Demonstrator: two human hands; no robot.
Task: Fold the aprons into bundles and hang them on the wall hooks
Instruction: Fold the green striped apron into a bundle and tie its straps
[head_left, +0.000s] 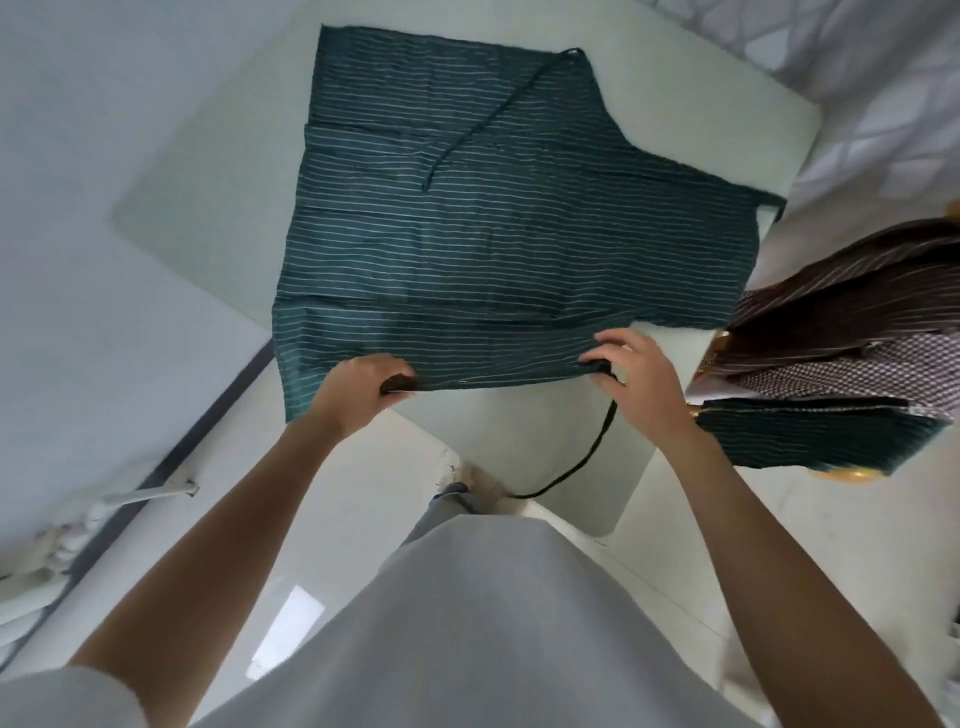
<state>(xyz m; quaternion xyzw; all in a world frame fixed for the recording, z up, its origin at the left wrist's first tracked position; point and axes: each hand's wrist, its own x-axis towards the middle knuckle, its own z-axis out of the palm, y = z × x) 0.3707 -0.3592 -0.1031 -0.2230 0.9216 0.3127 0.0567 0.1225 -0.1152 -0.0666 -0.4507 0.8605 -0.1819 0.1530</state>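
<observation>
A dark green apron with thin white stripes (467, 223) lies spread flat on a white table (208, 208). My left hand (358, 384) grips its near edge at the left, fingers curled round the fabric. At the right end of that same edge my right hand (636, 369) pinches the cloth where a black tie strap (597, 441) hangs down over the table's front. A second strap (488, 119) lies across the apron's far part.
At the right, several other folded or piled aprons (831, 332) in brown stripes, a dotted print and dark green rest on a wooden stool or chair. A white wall runs along the left, pale floor lies below, and pipes (104, 509) sit at lower left.
</observation>
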